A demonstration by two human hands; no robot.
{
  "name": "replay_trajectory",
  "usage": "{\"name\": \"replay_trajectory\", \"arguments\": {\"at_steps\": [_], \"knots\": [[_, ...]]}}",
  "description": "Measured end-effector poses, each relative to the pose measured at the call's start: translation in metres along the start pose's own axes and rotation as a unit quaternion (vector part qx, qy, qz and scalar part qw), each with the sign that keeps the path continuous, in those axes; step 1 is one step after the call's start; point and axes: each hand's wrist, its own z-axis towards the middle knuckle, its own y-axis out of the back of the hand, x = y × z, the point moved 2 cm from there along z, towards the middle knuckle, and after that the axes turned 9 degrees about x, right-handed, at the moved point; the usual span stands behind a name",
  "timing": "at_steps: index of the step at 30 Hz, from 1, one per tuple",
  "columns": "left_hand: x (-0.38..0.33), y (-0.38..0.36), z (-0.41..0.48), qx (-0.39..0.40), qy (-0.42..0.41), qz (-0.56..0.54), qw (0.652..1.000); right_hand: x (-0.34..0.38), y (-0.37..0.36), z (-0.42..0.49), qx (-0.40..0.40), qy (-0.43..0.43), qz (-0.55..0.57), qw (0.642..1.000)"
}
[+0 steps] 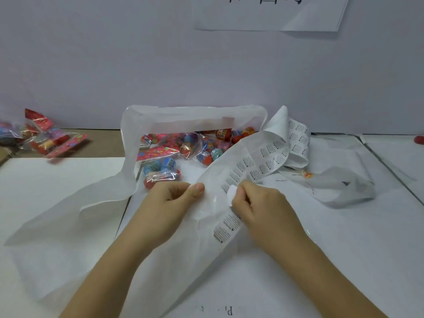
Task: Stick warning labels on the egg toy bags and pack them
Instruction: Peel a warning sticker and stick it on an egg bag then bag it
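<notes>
L grip [169, 200] pinches label strip [266, 157] edge; R grip [261, 205] pinches one label [231, 193], half-lifted off strip; egg toy bags [181, 148] at 12 o'clock in white sack [192, 115] on bench [344, 260].

egg toy bags [183, 148] behind label strip [259, 166]

High on the pale wall [114, 53] we see a white paper sign [263, 17] with large black characters, one corner folded. White sheets [46, 175] cover most of the brown tabletop [103, 143]. At the far right edge we spot a small red object [419, 139], partly cut off.
</notes>
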Motion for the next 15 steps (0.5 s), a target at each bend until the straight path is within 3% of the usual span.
{"name": "replay_trajectory", "arguments": {"at_steps": [2,4,5,7,9,12,15], "knots": [[0.005,0.01,0.002,-0.054,0.025,0.159,0.986,-0.006,0.009,0.001,-0.022,-0.031,0.085,0.996],[0.005,0.015,0.001,-0.129,0.054,0.41,0.901,-0.01,0.015,0.003,-0.046,-0.058,0.187,0.98],[0.005,0.013,0.0,-0.157,0.025,0.461,0.873,-0.011,0.016,0.004,-0.049,-0.061,0.227,0.971],[-0.004,0.005,-0.004,-0.193,-0.164,0.414,0.875,-0.008,0.015,0.004,-0.032,-0.06,0.262,0.963],[-0.011,-0.008,-0.011,-0.181,-0.324,0.381,0.847,-0.003,0.01,0.002,-0.002,-0.059,0.281,0.958],[-0.011,-0.022,-0.013,-0.126,-0.376,0.425,0.813,0.002,0.006,0.0,0.047,-0.065,0.326,0.942],[-0.01,-0.022,-0.011,-0.154,-0.404,0.415,0.801,0.008,0.007,-0.002,0.09,-0.068,0.348,0.931]]}}
